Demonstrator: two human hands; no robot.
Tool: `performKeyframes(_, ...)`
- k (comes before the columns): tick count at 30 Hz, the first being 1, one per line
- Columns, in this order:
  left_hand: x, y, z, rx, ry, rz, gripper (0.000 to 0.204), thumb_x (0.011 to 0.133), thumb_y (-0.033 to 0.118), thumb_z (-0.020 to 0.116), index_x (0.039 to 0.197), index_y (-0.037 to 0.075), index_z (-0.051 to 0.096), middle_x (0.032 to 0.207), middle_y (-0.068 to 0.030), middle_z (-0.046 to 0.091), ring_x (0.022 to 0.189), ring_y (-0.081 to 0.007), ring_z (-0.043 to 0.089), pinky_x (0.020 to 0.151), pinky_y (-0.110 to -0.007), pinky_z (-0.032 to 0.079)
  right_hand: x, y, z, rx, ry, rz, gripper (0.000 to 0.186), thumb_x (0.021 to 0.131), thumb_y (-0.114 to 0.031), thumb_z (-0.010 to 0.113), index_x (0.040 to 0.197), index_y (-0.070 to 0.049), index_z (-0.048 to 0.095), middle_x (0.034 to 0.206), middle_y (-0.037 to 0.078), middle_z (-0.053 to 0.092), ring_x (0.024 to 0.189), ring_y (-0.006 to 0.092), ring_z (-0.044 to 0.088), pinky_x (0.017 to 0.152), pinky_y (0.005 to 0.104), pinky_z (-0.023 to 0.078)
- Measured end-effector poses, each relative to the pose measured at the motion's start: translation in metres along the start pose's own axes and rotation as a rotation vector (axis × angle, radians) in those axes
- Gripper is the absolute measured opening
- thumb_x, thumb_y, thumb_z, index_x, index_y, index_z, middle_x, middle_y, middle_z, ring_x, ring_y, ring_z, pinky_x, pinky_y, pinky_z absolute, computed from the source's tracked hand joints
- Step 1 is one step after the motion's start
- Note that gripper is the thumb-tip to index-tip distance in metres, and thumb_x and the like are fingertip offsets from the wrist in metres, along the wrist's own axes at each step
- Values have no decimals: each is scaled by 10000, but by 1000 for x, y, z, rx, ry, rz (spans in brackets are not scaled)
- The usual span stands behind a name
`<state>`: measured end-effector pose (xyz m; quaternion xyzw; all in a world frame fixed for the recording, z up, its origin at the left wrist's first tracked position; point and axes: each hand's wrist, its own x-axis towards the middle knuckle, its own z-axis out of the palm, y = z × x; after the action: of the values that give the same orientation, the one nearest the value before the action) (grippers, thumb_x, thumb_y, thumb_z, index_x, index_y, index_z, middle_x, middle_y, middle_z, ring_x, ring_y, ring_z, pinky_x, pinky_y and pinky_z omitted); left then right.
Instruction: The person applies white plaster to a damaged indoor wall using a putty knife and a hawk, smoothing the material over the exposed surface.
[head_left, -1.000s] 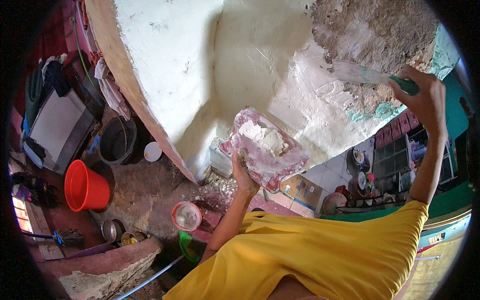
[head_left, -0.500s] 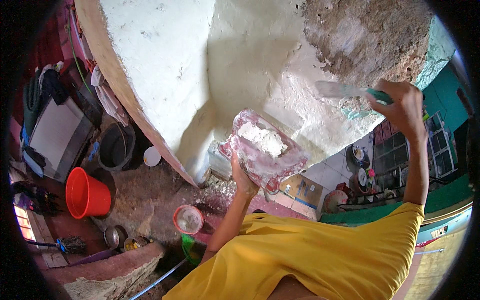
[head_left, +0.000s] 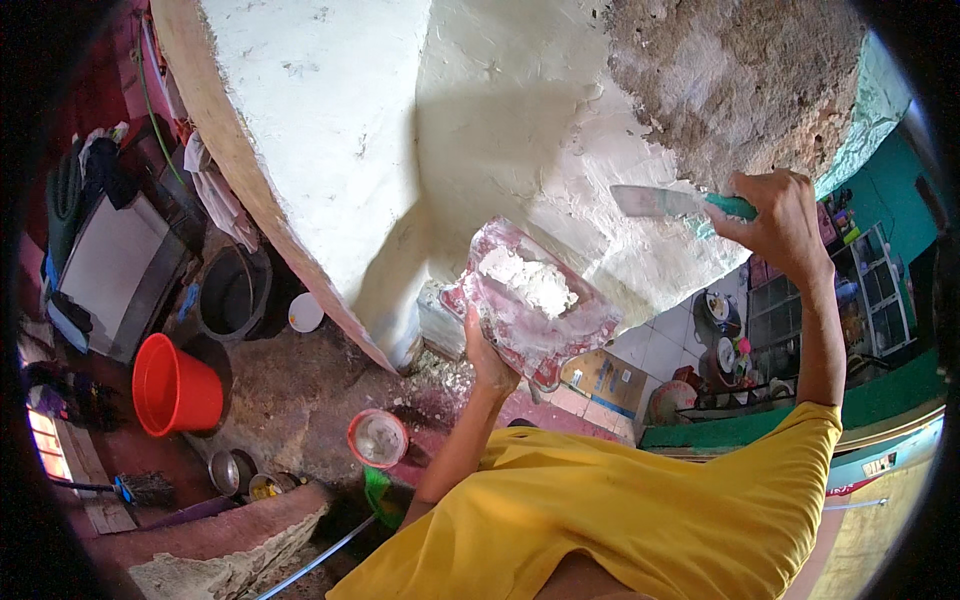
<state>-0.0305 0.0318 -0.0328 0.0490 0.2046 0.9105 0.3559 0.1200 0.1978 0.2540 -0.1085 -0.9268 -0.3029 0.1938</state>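
My left hand (head_left: 489, 360) grips a reddish, plaster-smeared board (head_left: 590, 325) from its near left edge; the fingers beneath it are hidden. A heap of white plaster (head_left: 530, 283) lies on the board. Farther right, my right hand (head_left: 778, 222) is closed round the green handle of a putty knife (head_left: 655, 201). Its broad blade points left, over the white plastered wall (head_left: 510, 130). Whether the blade touches the wall, I cannot tell. Above and right of the blade, a rough brown patch (head_left: 735, 85) of wall is bare of white plaster.
Below on the left stand a red bucket (head_left: 177, 386), a dark tub (head_left: 232, 293) and a small bowl with a red rim (head_left: 378, 438). Metal pots (head_left: 231, 473) sit nearer. At right are a flattened cardboard box (head_left: 604, 383), a dish rack (head_left: 870, 290) and a green ledge (head_left: 700, 438).
My right hand and the putty knife have moved left and slightly down, and the blade is sharper to see. My left hand and the board have barely shifted.
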Motion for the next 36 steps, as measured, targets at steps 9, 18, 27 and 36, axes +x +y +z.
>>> performKeyframes(9,3,-7,-12,-53,92,29,497,916,458,396,1267,106,419,1148,-77,517,1033,-244,531,892,-416,448,-7,38,-50,-91,134,144,215,656,-179,769,779,-72,629,648,78,619,581,225,614,549,338,479)
performKeyframes(18,4,-1,-8,-117,-21,36,516,939,441,378,1292,65,395,1208,-103,507,1054,-256,539,893,-434,460,-45,-3,22,638,55,378,132,702,-77,728,750,-8,627,691,59,629,644,109,585,575,260,456)
performKeyframes(27,-11,70,-39,150,-74,52,440,976,306,346,1305,16,386,1246,-148,500,1125,-253,517,958,-417,428,-96,-119,172,2038,-250,547,336,702,-323,783,814,-44,633,716,8,593,547,46,495,455,192,367)
performKeyframes(36,-27,109,-56,16,-143,30,500,985,333,286,1350,-5,332,1350,-165,415,1201,-297,449,1032,-425,347,-97,-145,188,1929,-268,449,255,660,-171,812,781,-17,649,714,9,591,641,88,539,583,240,418)
